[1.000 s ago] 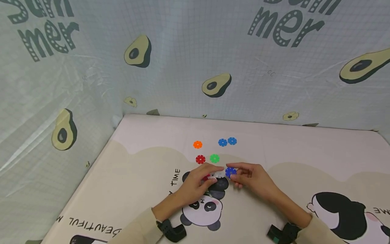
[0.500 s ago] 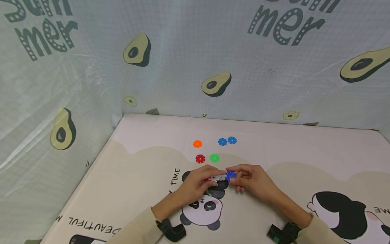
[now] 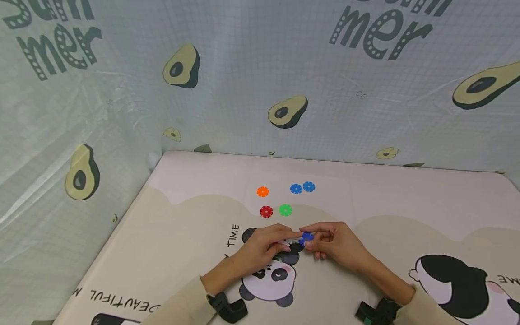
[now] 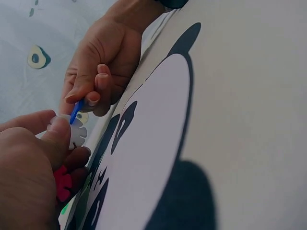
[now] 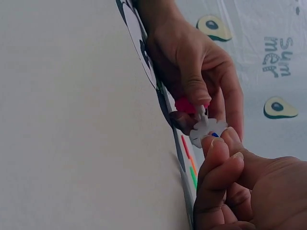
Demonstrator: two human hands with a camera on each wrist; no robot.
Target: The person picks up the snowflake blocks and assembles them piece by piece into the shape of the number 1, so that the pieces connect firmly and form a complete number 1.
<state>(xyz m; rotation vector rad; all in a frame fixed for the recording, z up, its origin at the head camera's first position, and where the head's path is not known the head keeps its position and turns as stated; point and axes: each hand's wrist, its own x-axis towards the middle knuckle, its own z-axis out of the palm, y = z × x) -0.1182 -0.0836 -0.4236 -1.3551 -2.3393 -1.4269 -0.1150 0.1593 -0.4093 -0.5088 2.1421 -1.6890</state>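
In the head view my left hand and my right hand meet over the panda print. My left hand pinches a white notched interlocking disc, with a pink interlocking disc joined below it and partly hidden by fingers. A second white piece shows edge-on under the left thumb. Between thumb and index finger, my right hand holds a blue interlocking disc. Seen edge-on in the left wrist view, the blue disc stands across the white disc, right at its notched rim.
Beyond the hands lie an orange disc, a red disc, a green disc and two lighter blue discs. The printed tablecloth reaches back to a hanging avocado-print curtain.
The blue disc has moved slightly left and toward the body, up against the white disc, and has tilted. The left hand has shifted a little toward it. The loose discs stay put.
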